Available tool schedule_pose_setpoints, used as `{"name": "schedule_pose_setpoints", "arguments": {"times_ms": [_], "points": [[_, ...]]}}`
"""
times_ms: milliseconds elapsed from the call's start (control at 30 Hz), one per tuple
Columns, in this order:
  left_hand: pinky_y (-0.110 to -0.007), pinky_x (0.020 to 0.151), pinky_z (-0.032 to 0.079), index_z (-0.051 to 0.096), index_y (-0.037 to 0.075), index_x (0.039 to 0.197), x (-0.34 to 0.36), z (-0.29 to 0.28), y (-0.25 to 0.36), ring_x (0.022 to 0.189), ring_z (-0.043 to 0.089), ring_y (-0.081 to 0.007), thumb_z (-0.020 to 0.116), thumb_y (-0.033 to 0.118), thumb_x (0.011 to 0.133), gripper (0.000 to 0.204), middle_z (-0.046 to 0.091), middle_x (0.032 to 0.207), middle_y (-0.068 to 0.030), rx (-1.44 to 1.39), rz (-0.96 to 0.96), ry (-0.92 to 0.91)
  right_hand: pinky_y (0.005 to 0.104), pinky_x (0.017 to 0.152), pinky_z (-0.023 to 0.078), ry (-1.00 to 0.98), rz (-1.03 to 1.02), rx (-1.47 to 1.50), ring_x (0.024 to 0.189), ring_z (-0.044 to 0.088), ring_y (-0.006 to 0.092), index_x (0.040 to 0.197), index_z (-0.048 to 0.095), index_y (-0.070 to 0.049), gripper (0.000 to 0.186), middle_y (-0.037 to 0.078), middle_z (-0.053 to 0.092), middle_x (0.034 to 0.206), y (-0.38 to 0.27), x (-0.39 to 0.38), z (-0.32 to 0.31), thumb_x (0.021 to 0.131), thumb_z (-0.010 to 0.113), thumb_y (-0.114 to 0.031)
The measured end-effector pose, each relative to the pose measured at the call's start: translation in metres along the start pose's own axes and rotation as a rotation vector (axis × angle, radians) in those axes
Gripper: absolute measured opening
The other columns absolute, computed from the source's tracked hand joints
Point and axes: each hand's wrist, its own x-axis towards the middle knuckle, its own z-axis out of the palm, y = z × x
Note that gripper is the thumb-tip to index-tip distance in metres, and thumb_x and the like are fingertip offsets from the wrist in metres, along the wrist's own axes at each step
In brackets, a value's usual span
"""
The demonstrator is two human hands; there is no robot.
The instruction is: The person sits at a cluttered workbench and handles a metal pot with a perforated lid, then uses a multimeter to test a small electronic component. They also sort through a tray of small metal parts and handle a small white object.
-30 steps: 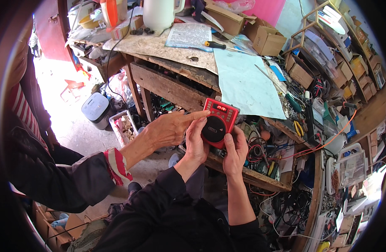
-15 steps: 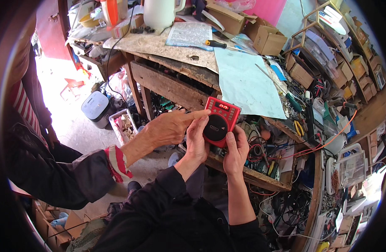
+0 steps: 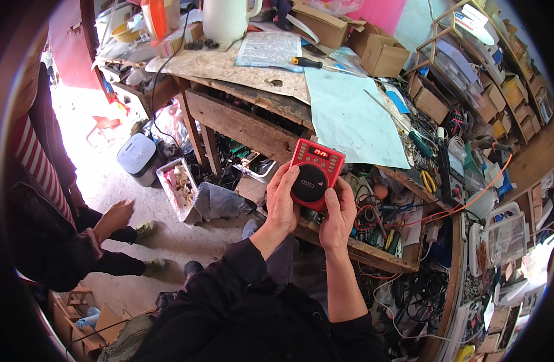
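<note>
Between my two hands is a small red portable radio [image 3: 311,183], held up in front of the workbench edge. It has a lit red display at its top, rows of small buttons and a round black speaker grille. My left hand [image 3: 282,202] grips its left side, thumb along the front edge. On the opposite side my right hand [image 3: 339,211] closes around the lower right corner, its thumb on the front. The fingers behind the radio are mostly hidden. At the left, a co-worker's hand [image 3: 114,218] hangs apart from the radio.
A wooden workbench [image 3: 247,117] carries a pale blue sheet [image 3: 355,120], a screwdriver [image 3: 307,62], cardboard boxes [image 3: 382,55] and a white jug [image 3: 224,21]. Below its edge, an open drawer holds tools and wires. A co-worker stands left, near a grey appliance [image 3: 138,158] on the floor.
The co-worker's hand, which was pointing at the radio beside my left hand, has drawn back to the left. My hands keep the radio in nearly the same place.
</note>
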Motion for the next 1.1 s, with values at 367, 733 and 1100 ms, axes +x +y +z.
{"name": "schedule_pose_setpoints", "arguments": {"times_ms": [367, 733, 1100], "points": [[-0.027, 0.086, 0.055, 0.061, 0.001, 0.126, -0.001, 0.001, 0.002, 0.096, 0.067, -0.0114, 0.064, 0.020, 0.101, 0.032, 0.070, 0.109, -0.0054, 0.003, -0.017, -0.046, 0.0305, 0.102, 0.046, -0.008, -0.017, -0.039, 0.115, 0.059, 0.0161, 0.136, 0.052, 0.005, 0.042, 0.011, 0.062, 0.127, -0.001, -0.001, 0.000, 0.100, 0.062, -0.012], [-0.025, 0.084, 0.051, 0.063, -0.002, 0.122, 0.000, 0.025, 0.014, 0.094, 0.063, -0.0091, 0.070, 0.023, 0.096, 0.037, 0.069, 0.108, -0.0047, 0.286, -0.045, -0.026, 0.0324, 0.104, 0.044, 0.091, -0.128, -0.076, 0.118, 0.058, 0.0177, 0.140, 0.050, 0.005, 0.044, 0.012, 0.061, 0.131, 0.006, -0.002, -0.001, 0.100, 0.061, -0.012], [-0.026, 0.084, 0.051, 0.064, -0.001, 0.120, 0.005, 0.022, -0.002, 0.093, 0.065, -0.0097, 0.071, 0.022, 0.095, 0.035, 0.070, 0.105, -0.0047, 0.128, -0.077, -0.040, 0.0320, 0.104, 0.044, 0.105, -0.140, 0.008, 0.118, 0.057, 0.0183, 0.140, 0.049, 0.006, 0.046, 0.013, 0.060, 0.131, 0.007, 0.001, -0.004, 0.101, 0.062, -0.015]]}}
